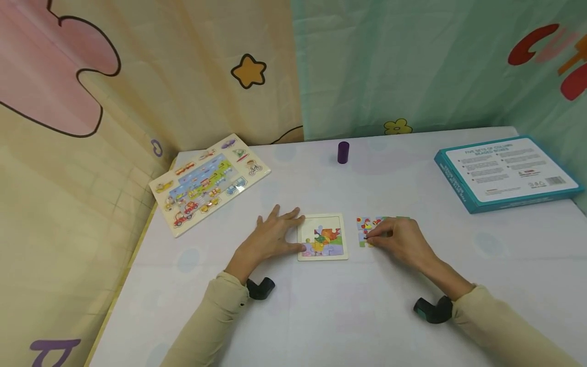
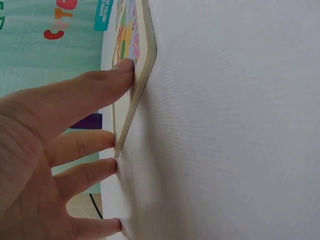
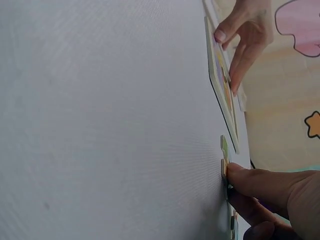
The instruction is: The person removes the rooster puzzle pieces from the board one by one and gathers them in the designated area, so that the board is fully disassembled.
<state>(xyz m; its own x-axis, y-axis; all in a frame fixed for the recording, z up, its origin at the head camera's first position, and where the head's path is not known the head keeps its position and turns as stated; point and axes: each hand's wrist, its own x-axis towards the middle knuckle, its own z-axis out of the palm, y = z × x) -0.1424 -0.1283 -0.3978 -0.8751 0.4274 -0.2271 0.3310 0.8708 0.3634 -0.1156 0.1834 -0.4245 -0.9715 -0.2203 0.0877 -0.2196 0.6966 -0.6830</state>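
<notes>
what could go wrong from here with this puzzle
The loose pieces lie close together, so the right hand, pinching at one, might nudge its neighbours. The left hand touches the left side of the tray, so an uneven push could slide it. The fitted pieces leave bare space beside them and could shift if bumped.

Loose puzzle pieces (image 1: 366, 224) partly hidden by right grip (image 1: 403, 242), number hard to say, fine print (image 1: 480, 167) on teal box (image 1: 509, 173) unreadable

Two hands (image 1: 271, 236) (image 1: 404, 243), two puzzle boards (image 1: 331, 221) (image 1: 208, 184), one purple cylinder (image 1: 343, 153) and one teal box (image 1: 509, 171) are visible.
</notes>
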